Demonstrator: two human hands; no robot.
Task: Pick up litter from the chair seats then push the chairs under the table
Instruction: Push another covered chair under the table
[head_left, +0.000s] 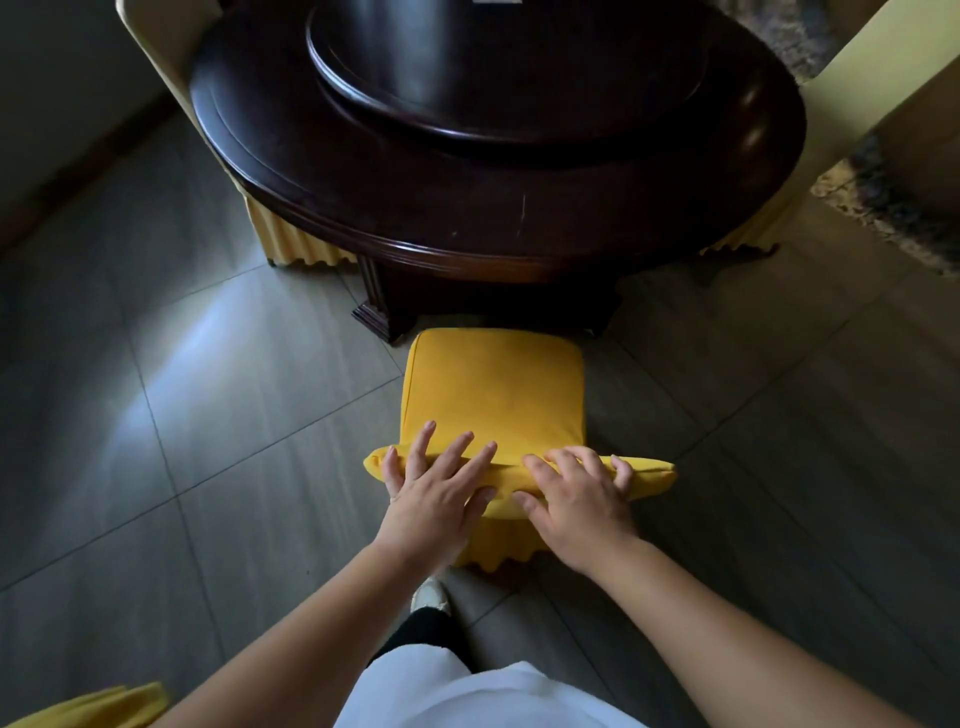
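A person is standing behind a yellow chair (496, 395) and looking down over its backrest toward a round dark table (493, 171). The left hand (434, 488) is resting on the left part of the backrest's top edge, fingers spread wide and nearly straight, thumb hooking over the left end. The right hand (576, 499) is curling over the right part of the same edge, fingers bent round the padded fabric. The visible seat is showing no litter, so the picking-up step for this chair is probably done; the chair's front edge is sitting just short of the table's near rim, so pushing it under is likely what remains. The chair cover is looking like soft matte cloth with a pleated skirt, rounded at the seat corners. The table is glossy dark wood with a raised round turntable (504, 67) at its centre, standing on grey floor tiles (208, 415).
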